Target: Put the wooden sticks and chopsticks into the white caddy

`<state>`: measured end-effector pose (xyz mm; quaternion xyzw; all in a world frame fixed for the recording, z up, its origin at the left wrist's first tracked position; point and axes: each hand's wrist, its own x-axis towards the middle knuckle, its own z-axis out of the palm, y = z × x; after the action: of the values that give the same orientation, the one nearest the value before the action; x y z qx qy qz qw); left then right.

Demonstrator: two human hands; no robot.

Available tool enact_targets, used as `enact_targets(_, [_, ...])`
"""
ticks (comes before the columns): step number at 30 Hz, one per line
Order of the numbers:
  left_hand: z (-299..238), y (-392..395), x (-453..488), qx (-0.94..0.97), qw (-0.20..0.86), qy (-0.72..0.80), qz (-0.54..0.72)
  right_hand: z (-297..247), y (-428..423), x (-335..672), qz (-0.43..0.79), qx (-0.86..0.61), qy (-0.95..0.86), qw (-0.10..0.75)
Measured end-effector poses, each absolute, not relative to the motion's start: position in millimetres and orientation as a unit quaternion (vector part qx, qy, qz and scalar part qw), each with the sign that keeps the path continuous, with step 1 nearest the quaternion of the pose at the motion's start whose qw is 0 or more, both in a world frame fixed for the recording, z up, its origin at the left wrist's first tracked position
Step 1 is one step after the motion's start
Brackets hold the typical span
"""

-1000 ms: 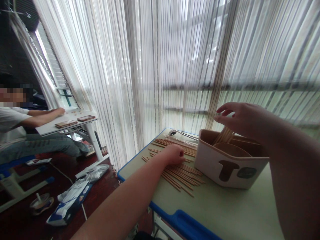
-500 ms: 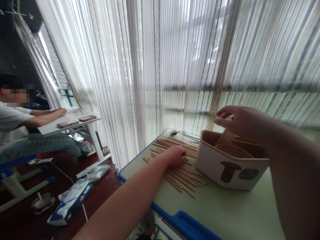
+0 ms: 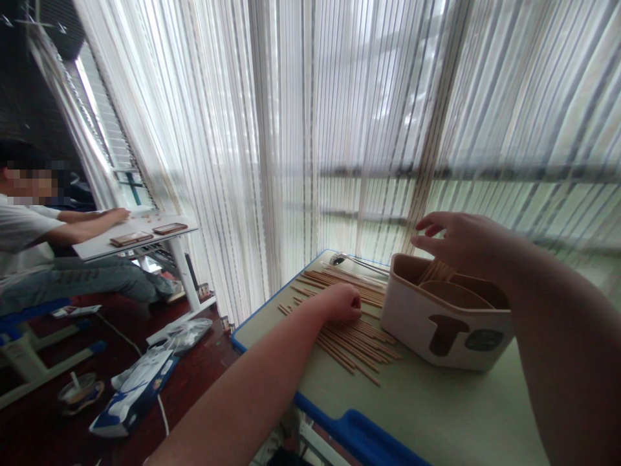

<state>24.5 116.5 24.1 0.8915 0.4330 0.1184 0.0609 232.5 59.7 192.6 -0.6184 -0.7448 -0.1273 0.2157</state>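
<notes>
My left hand (image 3: pixel 344 302) lies on a spread of wooden chopsticks (image 3: pixel 356 346) on the table, its fingers curled in. Whatever is inside those fingers is hidden. Above a white utensil holder (image 3: pixel 412 333) with a brown inside is my right hand (image 3: pixel 451 239), its thumb and fingers apart. Several light wooden chopsticks (image 3: pixel 436 270) stand tilted in the holder's rear left compartment, just under that hand. Their upper ends are partly covered by the palm.
A metal ladle (image 3: pixel 338 259) lies along the table's far edge. The pale table (image 3: pixel 466 414) has a blue rim. Behind it hang sheer striped curtains (image 3: pixel 291 129). At left, a person (image 3: pixel 29 239) sits at a white desk (image 3: pixel 97 248). A box (image 3: pixel 133 395) and a cup (image 3: pixel 77 388) are on the floor.
My right hand has shifted slightly down and left over the holder. The left hand stays almost where it was on the chopsticks.
</notes>
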Motion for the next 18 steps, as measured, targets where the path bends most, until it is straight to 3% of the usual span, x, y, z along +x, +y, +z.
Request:
enact_targets(11, [19.7,118.4,25.9,0.888,0.051,0.44,0.121,181.0,72.8,228.1,-0.133,-0.554,-0.771,0.283])
enact_targets(18, [16.4,126.3,29.5,0.863,-0.005,0.439,0.249,182.2,71.8,225.2,-0.119,-0.469,-0.792,0.373])
